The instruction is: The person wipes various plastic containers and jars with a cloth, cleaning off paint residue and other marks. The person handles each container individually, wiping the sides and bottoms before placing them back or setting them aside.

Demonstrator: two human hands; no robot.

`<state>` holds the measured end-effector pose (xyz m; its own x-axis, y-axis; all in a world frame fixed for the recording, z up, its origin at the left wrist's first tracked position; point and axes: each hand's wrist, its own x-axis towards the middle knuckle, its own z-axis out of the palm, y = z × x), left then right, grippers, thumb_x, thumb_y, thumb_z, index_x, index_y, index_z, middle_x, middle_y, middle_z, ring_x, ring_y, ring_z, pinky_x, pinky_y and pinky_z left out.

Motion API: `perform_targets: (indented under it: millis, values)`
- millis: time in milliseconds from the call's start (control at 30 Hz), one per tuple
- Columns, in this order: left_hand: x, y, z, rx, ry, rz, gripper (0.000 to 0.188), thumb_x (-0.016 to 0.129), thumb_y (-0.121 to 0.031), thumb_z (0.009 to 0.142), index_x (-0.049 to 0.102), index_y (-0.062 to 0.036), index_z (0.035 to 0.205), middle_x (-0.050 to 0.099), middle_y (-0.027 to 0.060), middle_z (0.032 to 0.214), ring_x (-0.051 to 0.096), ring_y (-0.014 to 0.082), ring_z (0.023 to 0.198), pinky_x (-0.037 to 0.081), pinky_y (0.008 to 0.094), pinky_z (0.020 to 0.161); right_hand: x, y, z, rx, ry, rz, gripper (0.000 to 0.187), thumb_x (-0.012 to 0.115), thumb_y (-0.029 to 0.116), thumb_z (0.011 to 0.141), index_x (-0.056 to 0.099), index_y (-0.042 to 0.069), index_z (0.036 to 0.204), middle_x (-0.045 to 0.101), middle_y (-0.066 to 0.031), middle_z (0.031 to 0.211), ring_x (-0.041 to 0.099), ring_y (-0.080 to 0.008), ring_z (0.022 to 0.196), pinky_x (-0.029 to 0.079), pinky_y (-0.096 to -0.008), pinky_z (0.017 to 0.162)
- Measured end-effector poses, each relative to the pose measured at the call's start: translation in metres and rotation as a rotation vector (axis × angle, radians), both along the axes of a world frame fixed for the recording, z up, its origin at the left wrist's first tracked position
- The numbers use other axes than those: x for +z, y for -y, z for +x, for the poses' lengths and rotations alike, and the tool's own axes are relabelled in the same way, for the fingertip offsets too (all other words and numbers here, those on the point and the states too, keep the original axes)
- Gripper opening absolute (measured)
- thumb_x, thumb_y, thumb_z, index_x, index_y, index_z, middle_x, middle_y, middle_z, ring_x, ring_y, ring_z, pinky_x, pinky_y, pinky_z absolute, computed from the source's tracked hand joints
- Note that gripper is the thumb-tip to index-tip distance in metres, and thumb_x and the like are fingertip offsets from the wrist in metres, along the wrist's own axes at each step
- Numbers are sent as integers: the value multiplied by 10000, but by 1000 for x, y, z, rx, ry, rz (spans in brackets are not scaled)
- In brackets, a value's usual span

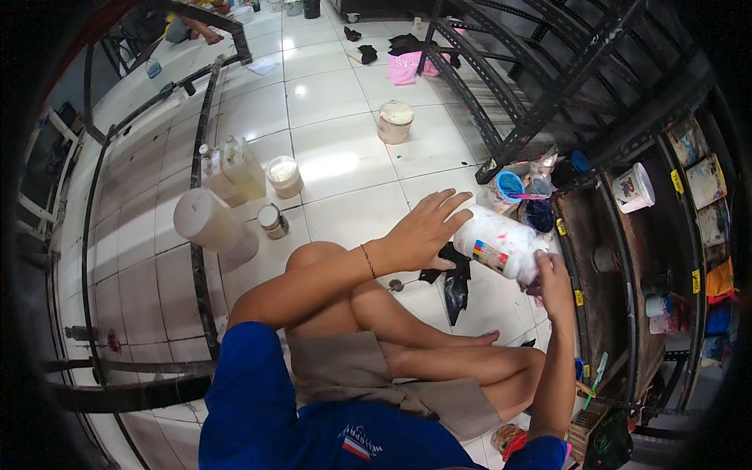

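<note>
A white plastic jar (484,237) with a coloured label lies tilted in the air in front of me, its narrower end toward the right and lower. My left hand (431,227) is closed round its broad base, the fingers spread over the top. At the narrow end, my right hand (553,283) grips a whitish piece (532,262); whether that is a lid or a small cup I cannot tell. Below the jar, crumpled black plastic (456,291) lies on the floor by my crossed legs.
To the left stand a tall whitish container (205,219), clear jugs (239,174), a small jar (272,222) and a white tub (283,177). Farther off is a lidded bucket (395,123). Paint pots (501,190) stand beside black metal racks (517,102). Another person's hand (210,35) shows far left.
</note>
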<state>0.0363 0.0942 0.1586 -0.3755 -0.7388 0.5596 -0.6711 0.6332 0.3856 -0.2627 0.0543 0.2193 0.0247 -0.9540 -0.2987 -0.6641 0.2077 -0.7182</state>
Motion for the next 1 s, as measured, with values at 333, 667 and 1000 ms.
perform_targets:
  millis: [333,667,1000]
  values:
    - [-29,67,10,146,-63,146,921,861,-341,532,425,-6,1271,520,196,1201,497,377,1106,384,455,986,-2,34,76,206,-43,-293,737,697,397,821,400,24,1382,643,-256,1032,673,-322,832,509,-387,757]
    - [-105,255,164,747,-916,126,836,871,-281,627,357,19,1214,569,185,1145,596,287,1045,494,375,880,-77,30,-19,328,-40,4,832,721,228,832,233,24,1475,535,-242,1243,659,-239,867,534,-312,662]
    - [-148,328,150,666,-695,196,845,864,-214,644,323,33,1244,530,191,1213,565,274,1121,468,351,949,-112,40,-59,211,55,191,799,716,247,839,273,-17,1449,527,-238,1259,652,-251,917,536,-332,749]
